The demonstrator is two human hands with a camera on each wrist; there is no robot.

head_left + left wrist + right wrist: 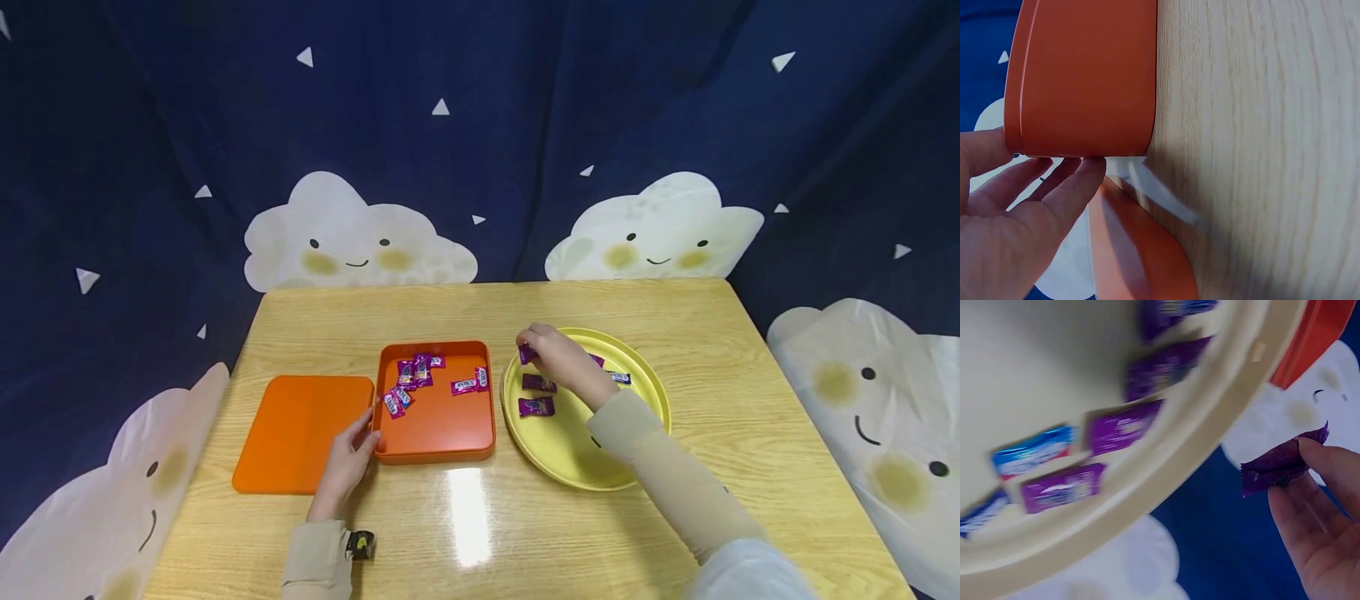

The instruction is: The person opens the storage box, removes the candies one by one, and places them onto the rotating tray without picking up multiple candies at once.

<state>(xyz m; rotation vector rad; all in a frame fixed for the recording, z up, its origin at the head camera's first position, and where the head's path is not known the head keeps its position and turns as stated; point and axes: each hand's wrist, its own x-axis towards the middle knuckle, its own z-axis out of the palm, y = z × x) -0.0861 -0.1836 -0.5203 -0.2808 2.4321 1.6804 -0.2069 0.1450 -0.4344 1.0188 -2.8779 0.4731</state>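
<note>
fingers (1288, 522) of right hand (558, 356) pinch a purple candy (527, 353) above far-left rim of yellow tray (555, 446). left hand (348, 462), relaxed, touches orange box (435, 457). fingertip-only hold; candy might slip between tray and box.

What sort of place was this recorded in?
Probably a staged indoor filming corner: a dark-blue cloth backdrop with smiling white clouds lines three sides of a light wood-grain table, where a square orange box and round yellow tray both hold small wrapped candies.
</note>
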